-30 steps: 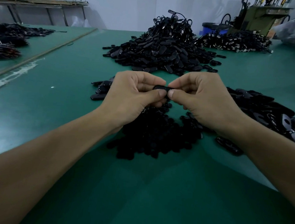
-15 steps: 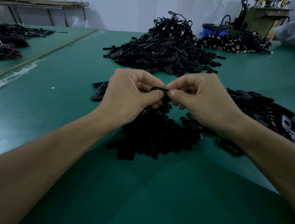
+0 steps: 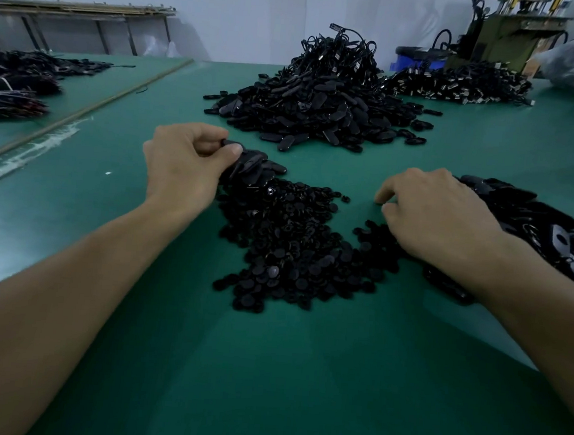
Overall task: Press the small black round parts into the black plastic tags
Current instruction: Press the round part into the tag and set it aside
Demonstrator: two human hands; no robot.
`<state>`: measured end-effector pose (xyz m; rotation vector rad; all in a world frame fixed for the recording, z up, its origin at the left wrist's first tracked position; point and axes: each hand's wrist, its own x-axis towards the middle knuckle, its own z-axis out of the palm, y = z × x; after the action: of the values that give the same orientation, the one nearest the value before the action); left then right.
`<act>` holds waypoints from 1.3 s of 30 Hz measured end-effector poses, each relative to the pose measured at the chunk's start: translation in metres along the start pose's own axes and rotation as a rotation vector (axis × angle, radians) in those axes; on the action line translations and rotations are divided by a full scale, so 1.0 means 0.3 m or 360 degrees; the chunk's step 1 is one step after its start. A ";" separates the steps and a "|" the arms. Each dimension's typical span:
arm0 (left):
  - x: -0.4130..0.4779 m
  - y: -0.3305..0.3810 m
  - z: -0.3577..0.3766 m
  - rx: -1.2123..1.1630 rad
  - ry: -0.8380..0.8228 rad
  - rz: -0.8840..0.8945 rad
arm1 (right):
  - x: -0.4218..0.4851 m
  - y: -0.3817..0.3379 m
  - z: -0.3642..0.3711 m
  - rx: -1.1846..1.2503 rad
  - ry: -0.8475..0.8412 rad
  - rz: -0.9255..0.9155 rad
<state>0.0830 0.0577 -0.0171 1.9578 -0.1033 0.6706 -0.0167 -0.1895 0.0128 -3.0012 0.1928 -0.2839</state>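
Observation:
My left hand (image 3: 183, 164) pinches a black plastic tag (image 3: 231, 143) between thumb and fingers, just above a small group of tags (image 3: 253, 170) on the green table. A heap of small black round parts (image 3: 287, 244) lies in front of me between my hands. My right hand (image 3: 433, 218) is lowered palm down at the right edge of that heap, fingers bent toward the table; its fingertips are partly hidden and I see nothing held. A spread of black tags (image 3: 532, 219) lies right behind and beside that hand.
A big mound of black tags (image 3: 321, 106) rises at the middle back of the green table (image 3: 266, 370). Another pile with metal bits (image 3: 461, 85) lies back right, near a blue bin (image 3: 416, 61) and a machine (image 3: 509, 39). Dark bundles (image 3: 18, 83) lie far left.
My hands have parted. The left one has carried the tag up and left toward the small group of tags. The right one has let go and dropped to the right side of the round-parts heap.

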 end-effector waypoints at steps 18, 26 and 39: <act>-0.024 0.009 -0.016 0.0320 -0.0099 0.0025 | -0.018 -0.015 -0.041 -0.0098 0.0081 0.0032; -0.139 0.147 0.033 -0.0005 -0.0323 0.0457 | 0.019 -0.011 0.001 0.0881 0.0347 -0.0421; -0.185 0.177 0.062 -0.0414 -0.0703 0.0327 | 0.013 -0.049 0.009 0.2052 0.0045 -0.0226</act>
<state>0.0252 0.0045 -0.0081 1.8241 -0.6386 0.3228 -0.0106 -0.1753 0.0128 -1.7292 -0.1608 -0.2973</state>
